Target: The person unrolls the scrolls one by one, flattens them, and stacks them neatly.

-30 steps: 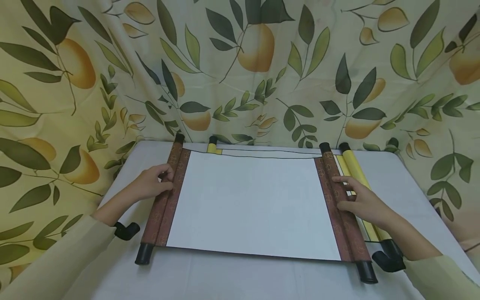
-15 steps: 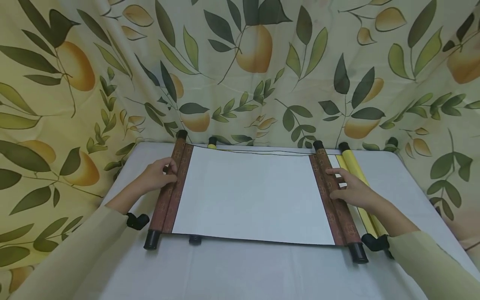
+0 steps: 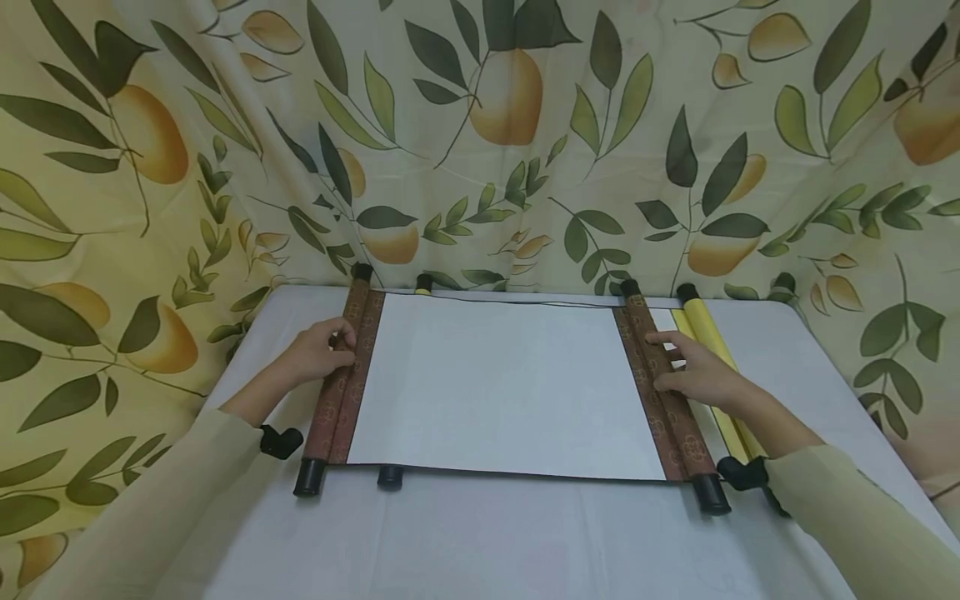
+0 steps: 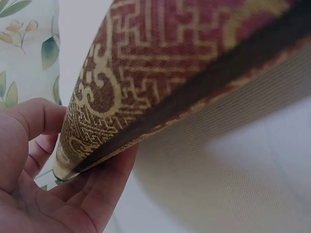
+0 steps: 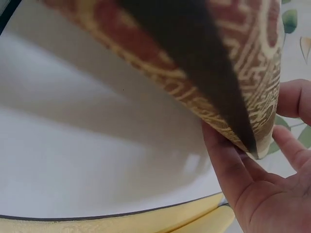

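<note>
A brown-ended hanging scroll (image 3: 495,392) is spread with its plain white face up. My left hand (image 3: 315,354) grips its left roller (image 3: 330,408), and my right hand (image 3: 697,371) grips the right roller (image 3: 686,429). Black knobs cap both rollers. The left wrist view shows the thumb and fingers around the patterned brown roller (image 4: 146,63); on the right wrist, the matching roller (image 5: 252,58) is held likewise, raised over a white surface. Beneath lies a yellow-ended scroll (image 3: 707,333), mostly hidden by the brown one.
A white-covered table (image 3: 480,542) supports the yellow scroll, whose front left black knob (image 3: 390,477) pokes out below the sheet. Behind the table hangs a curtain (image 3: 480,183) printed with leaves and fruit. Each wrist wears a black device (image 3: 281,442).
Both hands have carried the brown scroll away from the camera, its right end shifting left. The yellow scroll's front left knob has come into view; its right side is partly covered by my right arm.
</note>
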`<action>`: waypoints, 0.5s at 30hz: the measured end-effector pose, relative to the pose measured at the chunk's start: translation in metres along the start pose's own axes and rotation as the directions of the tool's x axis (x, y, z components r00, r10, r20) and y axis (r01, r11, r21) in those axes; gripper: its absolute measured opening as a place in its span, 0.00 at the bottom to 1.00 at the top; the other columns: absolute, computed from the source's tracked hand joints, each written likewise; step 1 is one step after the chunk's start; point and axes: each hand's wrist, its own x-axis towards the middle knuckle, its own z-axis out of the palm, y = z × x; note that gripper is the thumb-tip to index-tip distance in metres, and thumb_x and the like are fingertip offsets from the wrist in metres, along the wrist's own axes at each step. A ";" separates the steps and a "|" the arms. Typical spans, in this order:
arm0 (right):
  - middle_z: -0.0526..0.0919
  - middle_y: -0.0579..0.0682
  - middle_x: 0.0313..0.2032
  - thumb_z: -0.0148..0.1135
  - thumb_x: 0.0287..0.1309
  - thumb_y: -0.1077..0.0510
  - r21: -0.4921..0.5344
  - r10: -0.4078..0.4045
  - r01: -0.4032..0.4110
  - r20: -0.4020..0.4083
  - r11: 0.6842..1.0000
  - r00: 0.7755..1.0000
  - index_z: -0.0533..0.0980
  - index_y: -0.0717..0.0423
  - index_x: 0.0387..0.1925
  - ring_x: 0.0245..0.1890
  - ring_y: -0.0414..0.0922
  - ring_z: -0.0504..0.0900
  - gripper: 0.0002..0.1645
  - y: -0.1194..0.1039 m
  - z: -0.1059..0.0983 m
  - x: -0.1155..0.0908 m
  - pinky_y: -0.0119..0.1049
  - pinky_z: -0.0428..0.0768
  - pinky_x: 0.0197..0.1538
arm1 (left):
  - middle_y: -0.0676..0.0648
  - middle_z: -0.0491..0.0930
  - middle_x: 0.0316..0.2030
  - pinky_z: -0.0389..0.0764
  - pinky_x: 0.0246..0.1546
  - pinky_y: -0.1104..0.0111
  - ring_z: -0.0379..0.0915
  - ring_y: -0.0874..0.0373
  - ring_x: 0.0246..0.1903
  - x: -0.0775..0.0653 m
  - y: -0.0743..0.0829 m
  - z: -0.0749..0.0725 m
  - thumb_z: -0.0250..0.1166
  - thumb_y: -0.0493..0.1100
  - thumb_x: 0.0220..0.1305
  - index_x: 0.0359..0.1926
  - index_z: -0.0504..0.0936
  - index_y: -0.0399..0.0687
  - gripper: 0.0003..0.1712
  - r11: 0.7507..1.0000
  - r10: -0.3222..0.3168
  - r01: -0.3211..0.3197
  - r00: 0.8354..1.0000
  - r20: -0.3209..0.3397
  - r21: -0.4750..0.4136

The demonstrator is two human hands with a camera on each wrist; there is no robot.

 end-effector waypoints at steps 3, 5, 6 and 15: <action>0.57 0.67 0.60 0.55 0.56 0.61 -0.018 0.002 -0.002 -0.006 1.000 1.000 0.52 0.56 0.66 0.57 0.64 0.61 0.38 -0.001 0.002 0.001 0.49 0.75 0.44 | 0.45 0.70 0.33 0.69 0.25 0.66 0.65 0.54 0.27 0.000 -0.001 0.002 0.58 0.36 0.57 0.37 0.71 0.45 0.06 1.000 -0.008 0.008 1.000 0.004 0.006; 0.58 0.68 0.60 0.55 0.56 0.61 -0.030 0.005 -0.005 -0.016 1.000 1.000 0.53 0.57 0.66 0.57 0.64 0.62 0.38 -0.001 0.003 0.001 0.50 0.75 0.45 | 0.45 0.70 0.32 0.69 0.25 0.66 0.65 0.54 0.26 0.000 -0.001 0.003 0.58 0.37 0.57 0.37 0.71 0.45 0.06 1.000 -0.011 0.011 1.000 -0.001 0.012; 0.58 0.68 0.60 0.55 0.56 0.61 -0.039 0.005 -0.006 -0.024 0.999 1.000 0.53 0.57 0.66 0.57 0.64 0.62 0.38 -0.001 0.004 0.002 0.50 0.74 0.45 | 0.45 0.70 0.31 0.69 0.24 0.66 0.65 0.54 0.26 0.001 -0.001 0.004 0.58 0.37 0.57 0.37 0.71 0.45 0.06 1.000 -0.014 0.014 1.000 -0.001 0.017; 0.60 0.66 0.61 0.53 0.58 0.61 -0.089 0.011 -0.016 -0.058 0.996 0.998 0.57 0.57 0.65 0.57 0.63 0.62 0.33 0.007 0.021 0.004 0.55 0.71 0.48 | 0.47 0.74 0.30 0.69 0.25 0.65 0.67 0.54 0.26 0.001 -0.008 0.020 0.58 0.40 0.57 0.38 0.72 0.48 0.07 0.994 -0.036 0.038 0.999 -0.024 0.104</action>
